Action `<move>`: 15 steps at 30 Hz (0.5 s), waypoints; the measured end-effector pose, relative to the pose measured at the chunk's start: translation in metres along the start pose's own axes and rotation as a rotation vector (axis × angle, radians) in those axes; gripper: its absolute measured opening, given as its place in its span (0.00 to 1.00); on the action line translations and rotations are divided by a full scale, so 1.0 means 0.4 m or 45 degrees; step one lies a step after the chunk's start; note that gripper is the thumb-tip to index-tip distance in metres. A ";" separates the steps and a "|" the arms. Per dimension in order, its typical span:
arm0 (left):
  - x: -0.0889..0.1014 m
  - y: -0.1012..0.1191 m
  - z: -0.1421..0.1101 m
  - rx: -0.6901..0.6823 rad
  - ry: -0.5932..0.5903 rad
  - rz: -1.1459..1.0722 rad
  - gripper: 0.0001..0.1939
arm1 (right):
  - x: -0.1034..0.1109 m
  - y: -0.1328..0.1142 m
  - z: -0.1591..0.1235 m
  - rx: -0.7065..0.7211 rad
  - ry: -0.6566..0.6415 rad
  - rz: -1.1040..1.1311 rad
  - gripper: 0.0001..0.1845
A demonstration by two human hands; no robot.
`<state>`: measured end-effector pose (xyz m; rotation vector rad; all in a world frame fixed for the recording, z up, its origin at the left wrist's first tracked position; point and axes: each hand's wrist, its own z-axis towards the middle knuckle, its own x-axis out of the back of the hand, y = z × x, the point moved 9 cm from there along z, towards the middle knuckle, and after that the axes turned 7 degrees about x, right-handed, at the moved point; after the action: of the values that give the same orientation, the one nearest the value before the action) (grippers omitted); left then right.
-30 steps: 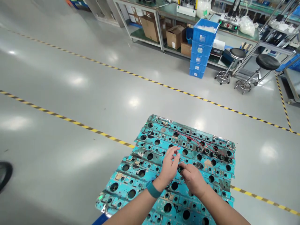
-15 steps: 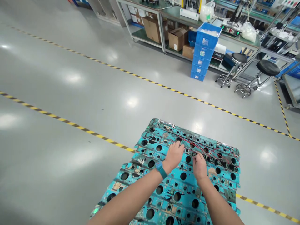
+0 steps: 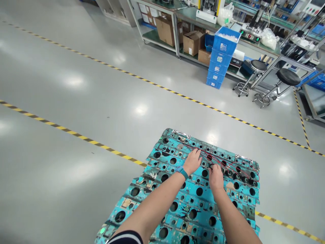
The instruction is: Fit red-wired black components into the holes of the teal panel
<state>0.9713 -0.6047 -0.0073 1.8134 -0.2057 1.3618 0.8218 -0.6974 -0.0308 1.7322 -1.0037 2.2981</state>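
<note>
A worn turquoise board point(image 3: 186, 186), full of round holes and small square recesses, spreads out below me. Thin red wires point(image 3: 230, 165) run across its far part. Along them sits a row of black round parts point(image 3: 237, 176) in the holes. My left hand point(image 3: 192, 162), with a teal band on the wrist, has its fingers bent together at the left stretch of the wires; what they pinch is hidden. Just to its right, my right hand point(image 3: 216, 177) is closed, thumb and fingers on a black round part at the row's left end, mostly covered by the fingertips.
Clear tape point(image 3: 181, 134) lies on the board's far edge. Beyond the grey floor with yellow-black tape lines point(image 3: 177, 95) stand a stack of blue bins point(image 3: 219, 59), two black stools point(image 3: 288, 77) and a workbench point(image 3: 188, 15) with cardboard boxes point(image 3: 192, 42) beneath.
My left hand has moved a little right and farther away, along the red wires, its fingers reaching out more. My right hand stays almost where it was. The view has shifted slightly.
</note>
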 end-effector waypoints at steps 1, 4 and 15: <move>0.009 -0.004 -0.007 0.010 0.006 -0.032 0.28 | 0.007 -0.001 -0.003 0.001 0.001 0.004 0.08; 0.046 -0.015 -0.024 0.053 0.038 -0.142 0.31 | 0.049 -0.015 -0.035 0.056 0.052 0.060 0.12; 0.205 0.364 -0.498 0.267 -0.257 -1.398 0.27 | 0.213 0.137 -0.555 0.203 -0.285 0.449 0.12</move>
<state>0.7773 -0.5313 0.1498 1.7612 0.7575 0.4227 0.5847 -0.6441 -0.0102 2.0573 -1.2904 2.4896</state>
